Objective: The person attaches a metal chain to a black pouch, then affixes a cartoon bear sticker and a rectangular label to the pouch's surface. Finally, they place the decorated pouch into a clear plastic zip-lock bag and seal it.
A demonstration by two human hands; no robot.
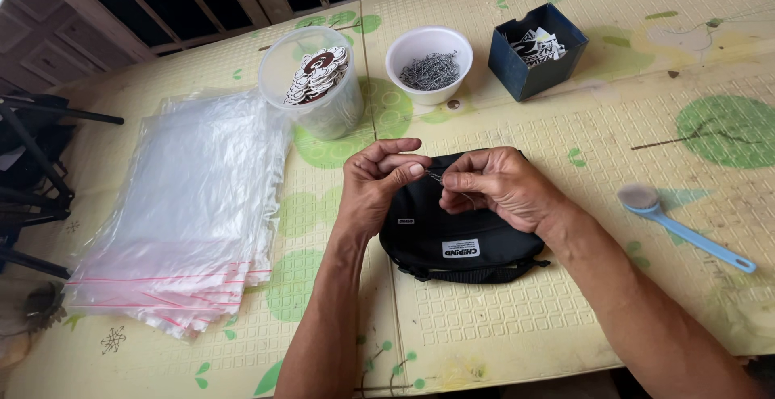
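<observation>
At the far left of the table (565, 318) we see a stack of clear bags (182, 221) with red zip strips. Behind it stands a clear tub (323, 112) of round tags, then a white bowl (429, 64) of ball chains. Our left hand (375, 185) has its fingers pinched shut on one end of a thin chain (440, 179); our right hand (500, 188) pinches the other end. Both hover just above a black pouch (460, 242) lying at the table's middle. Farther right sit a dark blue box (537, 72) and a blue brush (682, 229).
</observation>
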